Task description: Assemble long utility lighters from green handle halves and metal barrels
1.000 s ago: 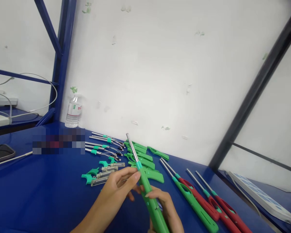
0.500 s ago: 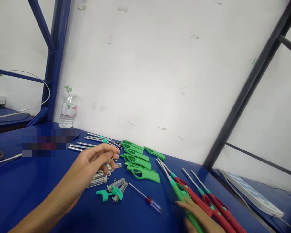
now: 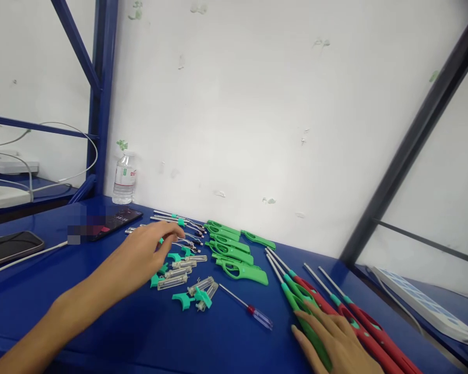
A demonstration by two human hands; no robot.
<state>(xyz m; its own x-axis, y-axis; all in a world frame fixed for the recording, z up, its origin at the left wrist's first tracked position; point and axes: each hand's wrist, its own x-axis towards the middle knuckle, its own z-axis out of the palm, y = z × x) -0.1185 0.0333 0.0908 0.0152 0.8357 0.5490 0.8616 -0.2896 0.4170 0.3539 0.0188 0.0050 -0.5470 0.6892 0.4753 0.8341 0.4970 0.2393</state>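
Observation:
My left hand [image 3: 152, 252] reaches over the metal lighter tubes [image 3: 171, 217] at the back left of the desk. Its fingers are bent downward, thumb apart, and nothing shows in them. Around it lie clear fuel tanks [image 3: 173, 282] and teal triggers [image 3: 182, 300]. My right hand [image 3: 335, 337] lies with fingers stretched over the handle of a green long-necked lighter [image 3: 315, 340], at the front right. Beside that lighter are red lighters [image 3: 380, 335] in a row. Between the hands rest several green handle shells [image 3: 242, 271] and a screwdriver [image 3: 259, 316] with a clear purple handle.
A water bottle [image 3: 124, 179] stands against the white wall [image 3: 257, 104]. Two phones lie at left, one dark [image 3: 13, 248] near a white cable [image 3: 42, 253]. A power strip [image 3: 429, 304] lies at right behind a dark metal post [image 3: 409, 135]. The desk [image 3: 113, 322] is blue.
My left hand has dipped toward the metal tubes, its fingers turning downward. My right hand has flattened over the green lighter, which lies with the others. The camera view has shifted slightly left.

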